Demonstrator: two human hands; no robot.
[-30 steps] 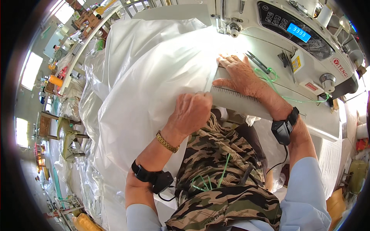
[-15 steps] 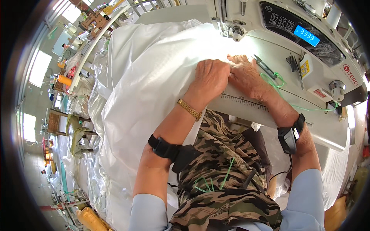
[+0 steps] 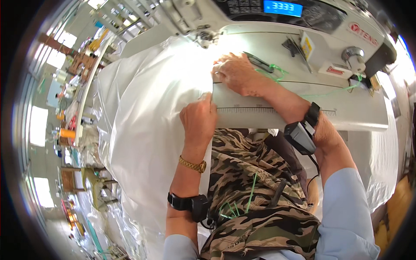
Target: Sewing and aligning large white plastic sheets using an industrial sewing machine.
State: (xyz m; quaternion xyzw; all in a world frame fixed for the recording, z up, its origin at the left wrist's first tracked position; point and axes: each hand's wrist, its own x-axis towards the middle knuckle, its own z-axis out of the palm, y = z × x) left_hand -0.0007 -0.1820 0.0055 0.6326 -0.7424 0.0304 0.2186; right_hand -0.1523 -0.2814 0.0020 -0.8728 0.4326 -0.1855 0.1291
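A large white woven plastic sheet drapes across the left of the sewing machine table, its right edge running toward me. My left hand is closed on that edge, thumb on top, close to the table's front. Farther up the same edge, my right hand pinches the sheet with bent fingers, just short of the presser foot area of the sewing machine. Bright lamp light washes out the sheet there. Beside my right hand lie dark thread snips and loose green thread.
A ruler scale marks the front of the table. A slim metal tool rests near the machine's base. A lit blue display is on the machine. Leftward stand a wooden stool and heaps of clear plastic.
My left hand has drawn back toward me along the sheet's edge, apart from my right hand. The right hand stays near the machine's foot. The whole view has shifted.
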